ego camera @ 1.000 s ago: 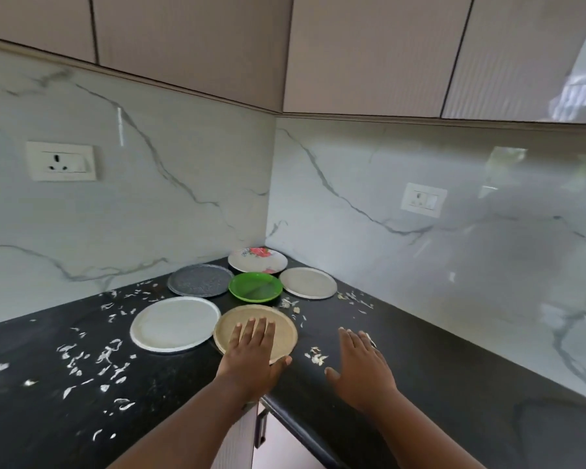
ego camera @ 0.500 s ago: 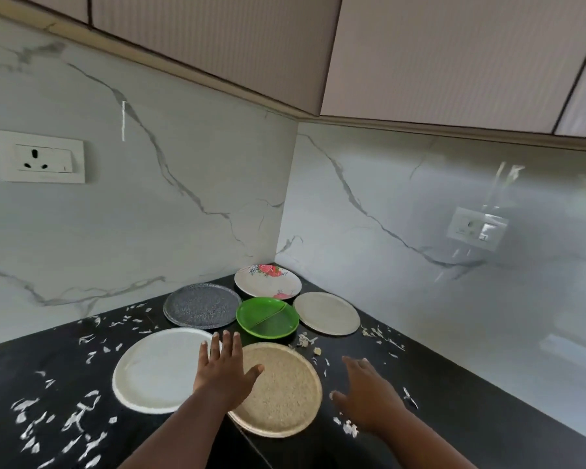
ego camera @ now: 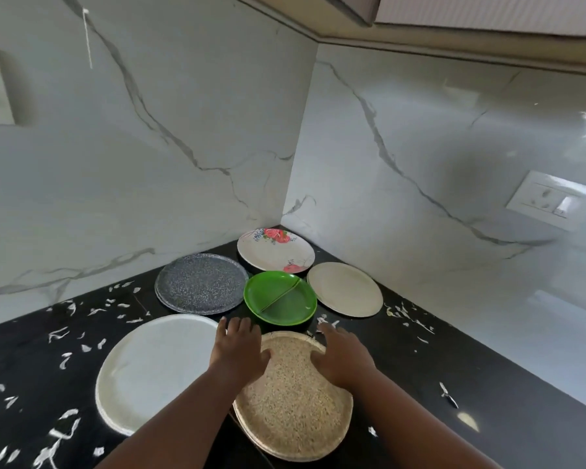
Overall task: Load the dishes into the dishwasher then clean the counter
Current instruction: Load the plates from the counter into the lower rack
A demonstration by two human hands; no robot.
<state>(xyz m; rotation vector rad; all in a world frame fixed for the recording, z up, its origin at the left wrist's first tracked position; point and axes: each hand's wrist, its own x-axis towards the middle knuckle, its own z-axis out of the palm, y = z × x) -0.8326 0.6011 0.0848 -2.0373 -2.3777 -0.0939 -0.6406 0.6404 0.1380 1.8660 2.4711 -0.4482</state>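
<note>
Both hands, left hand (ego camera: 239, 350) and right hand (ego camera: 340, 355), spread flat on the far rim of the speckled plate (ego camera: 293, 401), probably to drag it off the counter (ego camera: 487, 384) edge for lifting.

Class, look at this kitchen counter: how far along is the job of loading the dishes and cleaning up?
Barely started. Done: nothing visible; the grey speckled plate, floral plate, green divided plate, cream plate and white plate all lie on the counter. In hand: the left hand and right hand rest on the tan speckled plate. Left: loading every plate, then clearing the white scraps.
</note>
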